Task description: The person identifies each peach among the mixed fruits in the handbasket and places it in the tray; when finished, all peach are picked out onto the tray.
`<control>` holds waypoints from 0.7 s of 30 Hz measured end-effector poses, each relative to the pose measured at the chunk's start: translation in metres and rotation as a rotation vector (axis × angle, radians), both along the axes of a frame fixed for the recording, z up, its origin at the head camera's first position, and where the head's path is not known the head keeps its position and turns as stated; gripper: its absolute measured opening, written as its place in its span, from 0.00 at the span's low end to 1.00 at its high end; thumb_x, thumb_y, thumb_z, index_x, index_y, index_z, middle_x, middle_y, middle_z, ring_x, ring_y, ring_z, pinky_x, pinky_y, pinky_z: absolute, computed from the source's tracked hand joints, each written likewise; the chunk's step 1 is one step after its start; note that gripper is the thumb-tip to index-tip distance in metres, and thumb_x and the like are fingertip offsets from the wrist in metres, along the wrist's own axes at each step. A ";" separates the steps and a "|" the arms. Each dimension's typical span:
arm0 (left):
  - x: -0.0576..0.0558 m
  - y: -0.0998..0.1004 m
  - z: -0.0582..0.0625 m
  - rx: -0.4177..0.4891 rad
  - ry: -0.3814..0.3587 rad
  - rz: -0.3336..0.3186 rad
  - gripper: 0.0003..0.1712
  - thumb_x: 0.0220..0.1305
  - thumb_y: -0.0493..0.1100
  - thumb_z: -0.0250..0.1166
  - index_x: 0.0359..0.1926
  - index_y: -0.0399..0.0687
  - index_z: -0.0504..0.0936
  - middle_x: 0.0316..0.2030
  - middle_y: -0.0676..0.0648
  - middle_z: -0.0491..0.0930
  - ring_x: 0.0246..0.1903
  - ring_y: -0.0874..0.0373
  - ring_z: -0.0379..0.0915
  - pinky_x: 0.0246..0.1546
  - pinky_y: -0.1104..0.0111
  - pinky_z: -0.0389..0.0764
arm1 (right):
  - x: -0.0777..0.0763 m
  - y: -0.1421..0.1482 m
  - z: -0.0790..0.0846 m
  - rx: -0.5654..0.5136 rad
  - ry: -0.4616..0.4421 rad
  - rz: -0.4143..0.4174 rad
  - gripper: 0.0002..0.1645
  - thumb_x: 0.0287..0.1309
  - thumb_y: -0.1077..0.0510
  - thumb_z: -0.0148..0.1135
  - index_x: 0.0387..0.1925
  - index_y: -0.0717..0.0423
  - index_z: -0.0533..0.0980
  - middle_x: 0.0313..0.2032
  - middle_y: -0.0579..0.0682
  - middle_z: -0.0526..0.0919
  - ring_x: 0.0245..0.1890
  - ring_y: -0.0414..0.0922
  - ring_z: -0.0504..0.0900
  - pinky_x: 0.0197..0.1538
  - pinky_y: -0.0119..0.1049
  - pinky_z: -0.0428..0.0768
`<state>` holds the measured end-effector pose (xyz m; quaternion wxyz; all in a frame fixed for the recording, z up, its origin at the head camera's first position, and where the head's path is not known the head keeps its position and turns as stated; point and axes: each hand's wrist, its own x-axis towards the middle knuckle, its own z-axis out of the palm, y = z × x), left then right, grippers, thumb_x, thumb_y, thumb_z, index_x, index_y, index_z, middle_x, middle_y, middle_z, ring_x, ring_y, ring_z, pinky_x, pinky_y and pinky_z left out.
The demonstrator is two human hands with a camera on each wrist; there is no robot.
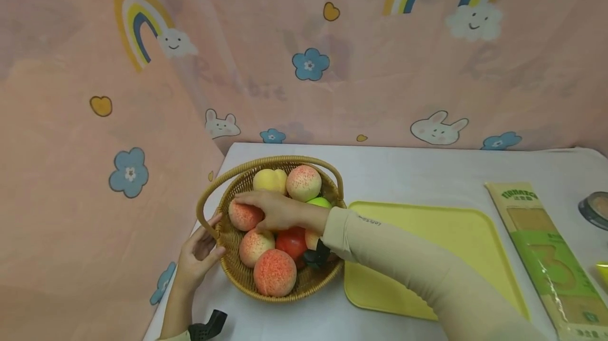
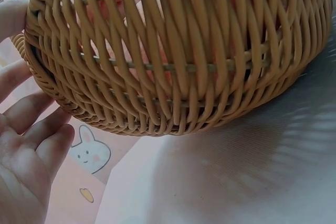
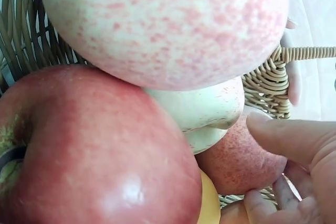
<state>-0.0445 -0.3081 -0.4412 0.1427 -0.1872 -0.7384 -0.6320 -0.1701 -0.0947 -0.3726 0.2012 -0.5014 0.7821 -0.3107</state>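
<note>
A woven basket [image 1: 280, 299] with an arched handle holds several fruits. My right hand [image 1: 273, 209] reaches into it and grips a reddish peach [image 1: 243, 216] at its left side. The right wrist view shows the thumb on one side of that peach [image 3: 239, 156] and fingers on the other. My left hand [image 1: 195, 256] rests against the basket's outer left side, by the foot of the handle, with fingers loosely extended. In the left wrist view, its fingertips [image 2: 60, 137] touch the wicker. Near the right hand lie a pale peach [image 1: 256, 248], a red apple [image 1: 291, 243] and a larger peach [image 1: 275, 272].
A yellow tray [image 1: 427, 225] lies right of the basket, partly under my right forearm. Farther right are a green and tan package [image 1: 546, 256] and a round dark-rimmed container [image 1: 596, 208]. Pink patterned cloth [image 1: 309, 109] hangs behind the white table [image 1: 380, 172].
</note>
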 end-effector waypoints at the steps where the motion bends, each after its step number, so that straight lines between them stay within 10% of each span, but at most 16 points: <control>1: 0.000 0.000 0.000 -0.001 -0.001 0.003 0.35 0.52 0.20 0.57 0.63 0.19 0.60 0.65 0.50 0.68 0.65 0.61 0.63 0.61 0.75 0.69 | 0.001 0.000 0.000 -0.003 0.002 0.005 0.42 0.53 0.66 0.65 0.69 0.54 0.61 0.71 0.48 0.59 0.71 0.43 0.56 0.71 0.38 0.59; 21: 0.001 0.001 0.000 -0.001 -0.003 0.011 0.34 0.54 0.21 0.56 0.64 0.20 0.59 0.65 0.50 0.68 0.65 0.61 0.63 0.60 0.77 0.68 | -0.002 -0.005 -0.007 0.016 0.146 -0.008 0.43 0.53 0.70 0.63 0.69 0.52 0.61 0.71 0.47 0.60 0.70 0.41 0.58 0.71 0.34 0.60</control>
